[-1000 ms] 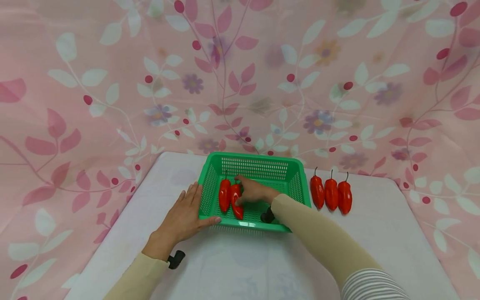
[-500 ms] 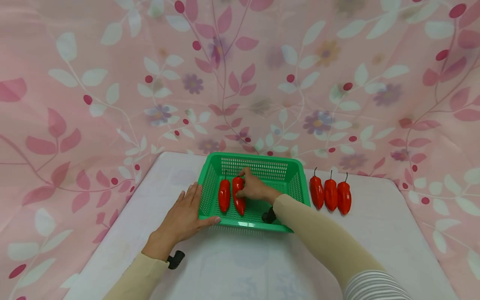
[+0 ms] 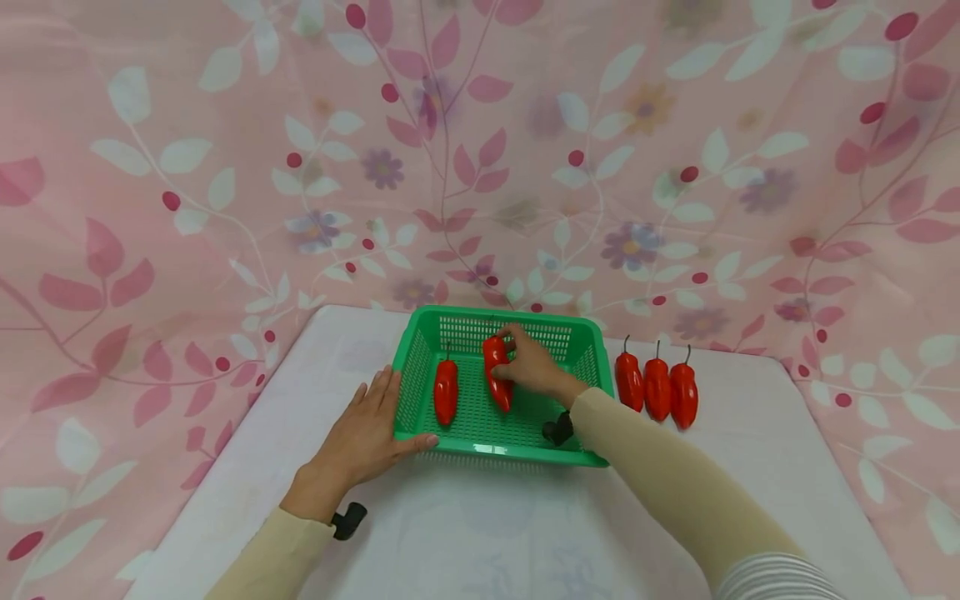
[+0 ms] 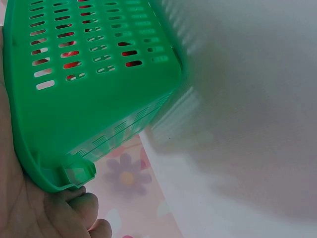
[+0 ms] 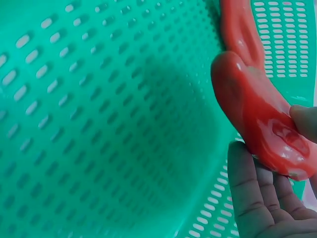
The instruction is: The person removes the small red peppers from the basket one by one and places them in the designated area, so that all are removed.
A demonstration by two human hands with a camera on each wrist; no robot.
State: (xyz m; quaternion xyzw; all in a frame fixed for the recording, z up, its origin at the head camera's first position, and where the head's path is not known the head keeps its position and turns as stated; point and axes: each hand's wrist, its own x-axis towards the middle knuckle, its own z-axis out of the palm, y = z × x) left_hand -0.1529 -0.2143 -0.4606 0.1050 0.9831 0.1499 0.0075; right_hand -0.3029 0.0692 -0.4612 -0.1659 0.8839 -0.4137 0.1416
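Observation:
A long red chili pepper (image 3: 494,375) is pinched between the thumb and fingers of my right hand (image 3: 538,367), tilted over the floor of the green basket (image 3: 487,451). The right wrist view shows its glossy, dented body with the thumb on one side and the fingers below. Another red pepper (image 3: 446,393) lies in the left part of the basket, stem pointing away from me. My left hand (image 3: 360,442) rests at the basket's near left corner, fingers stretched along the left rim and thumb across the front rim.
Three more red peppers (image 3: 657,389) lie side by side on the white table (image 3: 480,525), right of the basket. A pink floral cloth (image 3: 517,167) hangs behind the table. Each wrist carries a small black device (image 3: 349,521).
My right hand has shifted the gripped pepper rightward and away from me, apart from the other pepper in the basket. The left hand stays at the same corner.

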